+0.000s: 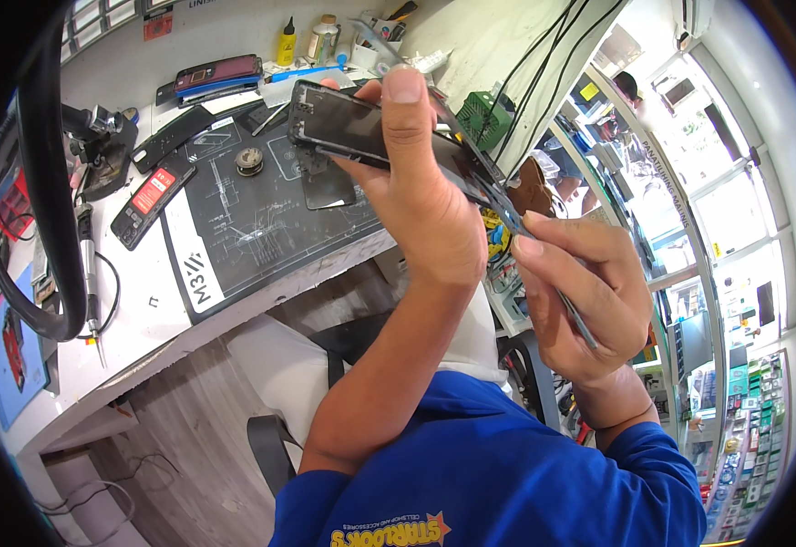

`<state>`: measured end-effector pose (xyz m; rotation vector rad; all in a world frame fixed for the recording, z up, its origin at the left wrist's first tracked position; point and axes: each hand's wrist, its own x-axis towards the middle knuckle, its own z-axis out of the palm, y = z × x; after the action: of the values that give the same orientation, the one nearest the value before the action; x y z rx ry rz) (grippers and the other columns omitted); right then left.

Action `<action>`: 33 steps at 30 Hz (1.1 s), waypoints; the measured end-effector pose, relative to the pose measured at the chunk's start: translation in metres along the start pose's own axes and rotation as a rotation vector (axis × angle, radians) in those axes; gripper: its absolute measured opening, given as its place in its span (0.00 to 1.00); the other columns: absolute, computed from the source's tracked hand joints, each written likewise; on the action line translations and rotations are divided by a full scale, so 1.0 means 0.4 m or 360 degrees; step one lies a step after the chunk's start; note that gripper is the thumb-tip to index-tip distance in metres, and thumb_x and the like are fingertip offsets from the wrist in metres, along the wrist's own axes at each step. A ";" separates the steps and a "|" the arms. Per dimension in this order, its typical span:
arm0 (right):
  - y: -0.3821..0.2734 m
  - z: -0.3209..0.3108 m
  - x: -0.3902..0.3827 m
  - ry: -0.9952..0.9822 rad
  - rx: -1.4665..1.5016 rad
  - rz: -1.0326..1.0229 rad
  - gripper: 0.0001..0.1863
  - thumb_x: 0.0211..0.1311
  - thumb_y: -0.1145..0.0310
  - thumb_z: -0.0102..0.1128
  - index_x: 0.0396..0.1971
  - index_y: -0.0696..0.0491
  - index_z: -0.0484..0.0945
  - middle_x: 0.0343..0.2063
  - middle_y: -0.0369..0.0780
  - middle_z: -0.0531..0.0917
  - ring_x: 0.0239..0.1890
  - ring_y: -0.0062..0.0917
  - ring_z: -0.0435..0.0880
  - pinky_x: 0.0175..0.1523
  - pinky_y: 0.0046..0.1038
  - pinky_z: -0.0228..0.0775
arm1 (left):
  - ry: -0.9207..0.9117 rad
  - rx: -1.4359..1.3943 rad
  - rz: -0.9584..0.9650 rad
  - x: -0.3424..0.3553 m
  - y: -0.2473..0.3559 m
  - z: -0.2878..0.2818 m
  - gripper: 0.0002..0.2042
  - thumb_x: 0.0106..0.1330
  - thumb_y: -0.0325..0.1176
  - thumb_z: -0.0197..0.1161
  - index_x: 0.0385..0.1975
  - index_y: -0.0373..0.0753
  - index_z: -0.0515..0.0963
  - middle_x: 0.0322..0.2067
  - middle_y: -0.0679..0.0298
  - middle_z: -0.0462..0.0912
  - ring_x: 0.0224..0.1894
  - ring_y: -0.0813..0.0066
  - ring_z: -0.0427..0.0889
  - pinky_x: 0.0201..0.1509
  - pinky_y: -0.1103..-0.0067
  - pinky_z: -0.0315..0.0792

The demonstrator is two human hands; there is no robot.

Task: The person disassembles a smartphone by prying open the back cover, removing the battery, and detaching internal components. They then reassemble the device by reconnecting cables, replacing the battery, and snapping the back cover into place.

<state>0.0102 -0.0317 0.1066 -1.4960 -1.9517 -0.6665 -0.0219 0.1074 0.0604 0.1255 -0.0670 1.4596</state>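
My left hand [425, 173] is wrapped round a black mobile phone [348, 123], thumb across its face. The phone is held up above the front edge of the bench, tilted, and its edge looks bare and scuffed. My right hand [589, 292] pinches a thin grey metal tool [573, 317] between thumb and fingers. The tool's upper end meets the phone's lower right end; whether it is a pry tool or tweezers I cannot tell. Below the phone, a small dark flat piece [329, 190] lies on the black work mat [243, 219].
A phone with a red label [152, 202] and another black phone [172, 137] lie at the mat's left. A solder wire spool [249, 161] sits on the mat. Stacked phones [220, 75], a yellow bottle [287, 44] and a green basket [486, 118] stand behind. A thick black curved arm [47, 182] rises at left.
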 end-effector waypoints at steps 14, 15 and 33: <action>0.025 -0.089 0.039 0.0032 0.0153 -0.0008 0.24 0.44 0.88 0.72 0.45 0.55 0.91 0.44 0.47 0.87 0.36 0.29 0.87 0.39 0.26 0.78 | 0.0227 0.0241 -0.0391 0.026 0.032 -0.046 0.23 0.69 0.55 0.69 0.52 0.44 0.78 0.43 0.64 0.84 0.49 0.69 0.83 0.58 0.65 0.76; 0.040 -0.081 0.046 0.0106 0.0149 -0.0003 0.22 0.47 0.87 0.72 0.45 0.56 0.90 0.44 0.47 0.87 0.37 0.29 0.87 0.40 0.26 0.78 | 0.0196 0.0257 -0.0438 0.029 0.041 -0.062 0.24 0.73 0.55 0.65 0.55 0.42 0.78 0.46 0.61 0.85 0.50 0.65 0.85 0.60 0.62 0.77; 0.339 0.353 -0.111 -0.0272 0.0448 -0.0017 0.25 0.47 0.79 0.73 0.50 0.49 0.87 0.46 0.42 0.86 0.42 0.35 0.88 0.41 0.31 0.84 | 0.0155 0.0149 -0.0597 -0.108 0.199 -0.362 0.32 0.76 0.62 0.53 0.70 0.47 0.70 0.62 0.60 0.80 0.67 0.50 0.75 0.76 0.45 0.61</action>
<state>0.1297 0.0695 -0.0192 -1.4050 -2.0816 -0.2598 -0.1102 0.0913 -0.0851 0.1350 0.1003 1.0922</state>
